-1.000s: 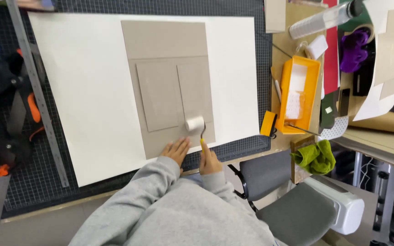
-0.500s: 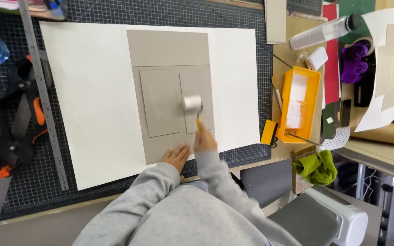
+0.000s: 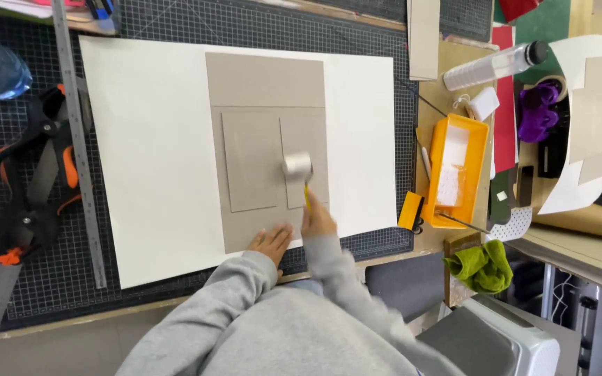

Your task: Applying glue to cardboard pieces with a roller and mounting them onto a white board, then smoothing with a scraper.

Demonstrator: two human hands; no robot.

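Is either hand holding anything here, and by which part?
The right hand holds a small roller by its yellow handle, roller head on the grey board. The left hand holds nothing; it lies flat on that board's near edge.

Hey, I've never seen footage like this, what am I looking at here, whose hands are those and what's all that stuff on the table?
The picture comes from a camera worn on a person's head, looking down at their own bare hands and grey sleeves; there is no machine. The right hand holds a small roller by its yellow handle, its drum resting on a grey board panel. The left hand lies flat on the larger grey board underneath. That board sits on a big cream paper sheet over a gridded cutting mat. A metal ruler and clamps lie to the left; an orange tray, a bottle and a green cloth to the right.
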